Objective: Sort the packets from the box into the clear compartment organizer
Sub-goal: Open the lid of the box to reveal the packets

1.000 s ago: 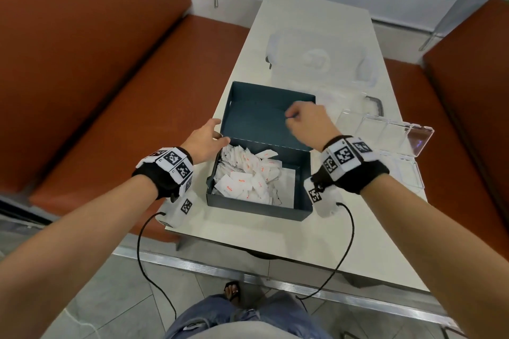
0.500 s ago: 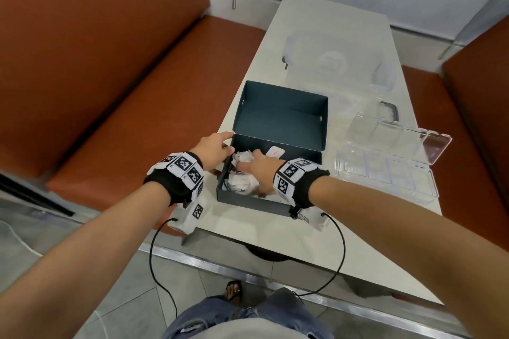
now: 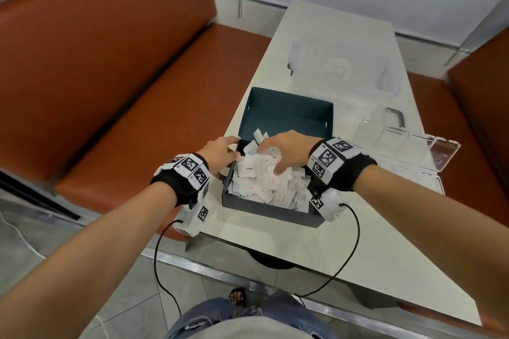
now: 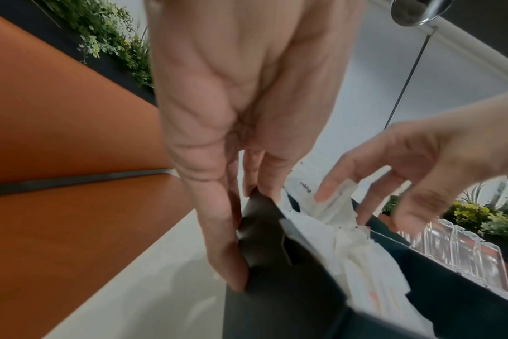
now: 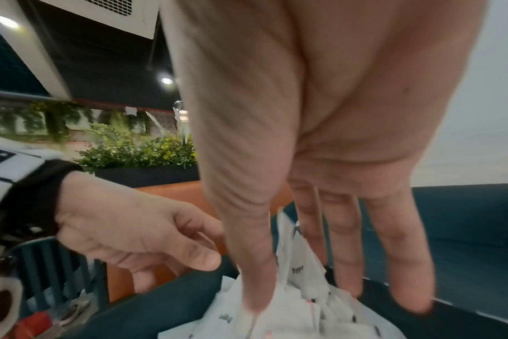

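Table (image 3: 275, 231) between orange benches; box (image 3: 264, 208) near its front edge, organizer (image 3: 429, 170) just right, bare. Right hand (image 3: 286, 150), above the lid a second ago, now gathering packets (image 3: 275, 187); left hand (image 3: 217, 155) still gripping box corner. Sorting just beginning.

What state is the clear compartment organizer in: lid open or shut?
Open: the clear compartment organizer has its lid swung back, beside the box.

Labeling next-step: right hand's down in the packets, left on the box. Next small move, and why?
Probably pinch one packet and lift it out. The right hand has fingers spread in the packets; a firm grip isn't clear. The left hand steadies the box; the organizer sits open.
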Demonstrator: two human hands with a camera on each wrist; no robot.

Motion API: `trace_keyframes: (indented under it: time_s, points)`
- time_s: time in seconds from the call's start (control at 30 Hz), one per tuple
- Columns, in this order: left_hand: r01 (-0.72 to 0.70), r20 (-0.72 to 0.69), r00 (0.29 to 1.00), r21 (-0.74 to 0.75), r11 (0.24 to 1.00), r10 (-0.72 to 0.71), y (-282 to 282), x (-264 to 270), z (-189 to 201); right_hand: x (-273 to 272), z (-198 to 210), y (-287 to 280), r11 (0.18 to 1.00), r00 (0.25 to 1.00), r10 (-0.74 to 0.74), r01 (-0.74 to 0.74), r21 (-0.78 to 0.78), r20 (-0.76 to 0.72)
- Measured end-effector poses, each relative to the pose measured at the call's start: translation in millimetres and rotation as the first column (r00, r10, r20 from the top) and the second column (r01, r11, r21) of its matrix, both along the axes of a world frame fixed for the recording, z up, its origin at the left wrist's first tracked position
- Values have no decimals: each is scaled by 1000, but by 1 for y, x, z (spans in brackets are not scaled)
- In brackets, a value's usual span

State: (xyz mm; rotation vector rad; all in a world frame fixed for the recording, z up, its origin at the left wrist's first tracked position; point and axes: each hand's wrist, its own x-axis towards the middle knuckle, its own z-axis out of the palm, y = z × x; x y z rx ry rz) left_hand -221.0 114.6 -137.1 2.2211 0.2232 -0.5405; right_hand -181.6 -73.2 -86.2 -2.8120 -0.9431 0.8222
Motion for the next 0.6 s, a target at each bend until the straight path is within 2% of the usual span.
trace_keyframes:
  time_s: [0.13,0.23,0.3,0.37,0.6]
  points:
    - [11,10,1000,26,1000,-11,1,1,-1,0,-5,21,996,991,86,-86,-6,106]
    - [-5,1,1000,11,1000,5,0,0,0,-7,-14,36,990,991,131,-129,-56,35]
    - [-14,1,1000,8,1000,14,-1,-1,1,-14,-27,40,978,988,153,-154,-143,-18]
    - [-16,4,1000,12,1000,16,-1,-1,2,-20,-38,43,966,988,154,-147,-214,15]
    - [-28,8,1000,-29,999,28,-2,1,-1,-11,-41,36,971,986,165,-156,-180,38]
